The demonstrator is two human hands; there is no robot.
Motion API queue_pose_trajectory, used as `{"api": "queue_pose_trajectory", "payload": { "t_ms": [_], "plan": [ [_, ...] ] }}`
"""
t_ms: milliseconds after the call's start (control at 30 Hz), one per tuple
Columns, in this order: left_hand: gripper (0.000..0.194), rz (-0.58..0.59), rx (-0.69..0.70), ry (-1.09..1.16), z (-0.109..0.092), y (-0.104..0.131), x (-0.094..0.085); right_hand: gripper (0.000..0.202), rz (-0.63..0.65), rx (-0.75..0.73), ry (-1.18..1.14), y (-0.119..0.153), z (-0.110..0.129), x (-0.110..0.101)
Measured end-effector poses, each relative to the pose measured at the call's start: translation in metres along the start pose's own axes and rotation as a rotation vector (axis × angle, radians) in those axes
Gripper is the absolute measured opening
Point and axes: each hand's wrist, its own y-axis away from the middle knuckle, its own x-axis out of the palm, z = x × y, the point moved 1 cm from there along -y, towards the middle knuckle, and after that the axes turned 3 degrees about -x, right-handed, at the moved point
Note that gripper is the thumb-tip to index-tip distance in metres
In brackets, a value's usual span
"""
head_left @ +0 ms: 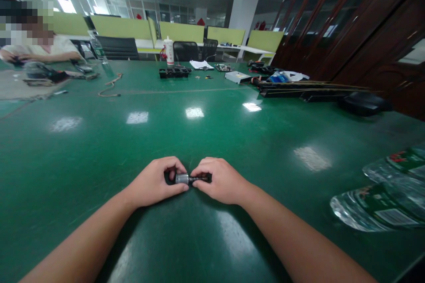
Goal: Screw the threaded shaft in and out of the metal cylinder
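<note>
A small silver cylinder (182, 178) with a dark end lies sideways low over the green table (212, 137), near its front. My left hand (159, 181) is closed round the cylinder, thumb below and fingers above. From the cylinder's right side a thin dark shaft with a coil-like part (195, 178) runs to the right. The fingertips of my right hand (219, 179) pinch around this shaft, and its far end sits inside the curl of the fingers. Both hands nearly meet at the joint between cylinder and shaft.
Two water bottles (378, 208) lie at the right edge. Black rails (285, 90), a white box (237, 77) and a black part (174, 72) stand at the back. A cord (111, 86) lies back left; a person (43, 48) sits beyond it.
</note>
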Motion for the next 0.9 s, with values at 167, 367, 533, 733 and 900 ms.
{"api": "queue_pose_trajectory", "payload": {
  "t_ms": [167, 367, 533, 733, 900],
  "plan": [
    [0.018, -0.006, 0.002, 0.006, 0.0002, -0.0018, 0.0005, 0.015, -0.006, -0.026, 0.026, -0.0002, -0.0013, 0.0023],
    [0.019, -0.010, 0.010, 0.009, 0.0003, -0.0011, 0.0004, 0.014, -0.003, -0.037, 0.034, -0.0002, -0.0020, 0.0037],
    [0.018, -0.009, 0.016, 0.004, -0.0002, -0.0013, 0.0002, 0.012, -0.011, -0.029, 0.030, -0.0007, -0.0017, 0.0025],
    [0.019, -0.013, 0.017, -0.004, 0.0006, -0.0005, 0.0008, 0.011, -0.011, -0.003, 0.019, -0.0016, -0.0012, 0.0027],
    [0.018, -0.014, 0.019, -0.005, 0.0007, -0.0002, 0.0001, 0.011, 0.003, 0.011, 0.018, -0.0011, 0.0010, 0.0022]
  ]
}}
